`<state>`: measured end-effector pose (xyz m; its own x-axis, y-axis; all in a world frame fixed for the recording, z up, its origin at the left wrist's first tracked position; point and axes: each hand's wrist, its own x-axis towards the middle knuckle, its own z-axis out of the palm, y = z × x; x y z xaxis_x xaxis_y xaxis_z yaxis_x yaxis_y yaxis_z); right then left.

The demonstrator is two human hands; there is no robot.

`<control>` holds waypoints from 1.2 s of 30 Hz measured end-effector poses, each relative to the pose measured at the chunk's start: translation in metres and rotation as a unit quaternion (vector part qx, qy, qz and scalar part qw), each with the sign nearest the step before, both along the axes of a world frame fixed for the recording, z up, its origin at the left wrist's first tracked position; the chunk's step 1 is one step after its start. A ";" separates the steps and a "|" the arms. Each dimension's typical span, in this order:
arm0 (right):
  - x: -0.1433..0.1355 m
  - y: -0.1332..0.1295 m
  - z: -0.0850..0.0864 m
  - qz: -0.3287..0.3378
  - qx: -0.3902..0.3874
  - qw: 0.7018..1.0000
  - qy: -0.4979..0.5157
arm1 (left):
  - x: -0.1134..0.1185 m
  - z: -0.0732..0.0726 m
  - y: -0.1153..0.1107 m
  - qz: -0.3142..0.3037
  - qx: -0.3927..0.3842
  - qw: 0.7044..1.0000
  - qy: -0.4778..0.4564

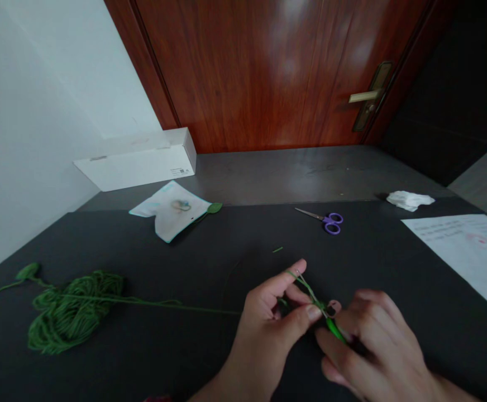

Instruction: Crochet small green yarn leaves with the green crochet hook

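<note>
My right hand [377, 340] is closed around the bright green handle of a crochet hook [334, 329], whose thin metal shaft points up and left. Between thumb and fingers, my left hand [272, 318] pinches a small piece of green crochet work [321, 306] against the hook. A strand of green yarn [210, 309] runs from the left hand to a loose skein [76, 310] at the left, and yarn passes over the raised index finger. Close to the hook's handle is a small pink loop [334, 307], partly hidden by the right hand. The work's shape is mostly covered by fingers.
Purple-handled scissors [331, 222] lie beyond the hands, near a short green yarn scrap [277, 249]. A white pouch [172, 215] touches a green leaf shape [214, 207]. A white box [143, 167], crumpled tissue [410, 200] and printed paper [463, 245] lie farther out.
</note>
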<state>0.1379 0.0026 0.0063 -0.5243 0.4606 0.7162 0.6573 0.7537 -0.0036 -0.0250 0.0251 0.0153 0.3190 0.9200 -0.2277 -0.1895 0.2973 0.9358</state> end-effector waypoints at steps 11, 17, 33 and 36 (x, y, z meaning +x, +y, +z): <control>0.041 -0.004 -0.007 0.108 -0.093 0.989 0.041 | -0.010 0.009 0.006 -0.064 -0.078 0.995 -0.020; 0.056 -0.002 -0.007 0.127 -0.188 0.969 0.094 | -0.014 0.012 0.007 -0.080 -0.025 0.996 0.040; 0.056 -0.003 -0.001 0.190 -0.297 0.921 0.167 | -0.015 0.004 0.009 -0.157 -0.155 0.970 -0.102; 0.066 0.007 0.002 0.259 -0.332 0.890 0.177 | -0.015 0.005 0.009 -0.169 -0.150 0.969 -0.094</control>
<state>0.2037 0.0094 0.0083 -0.5844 0.6067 0.5389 0.0919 0.7093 -0.6989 -0.0396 0.0343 0.0204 0.6528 0.6566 -0.3778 -0.1928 0.6263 0.7554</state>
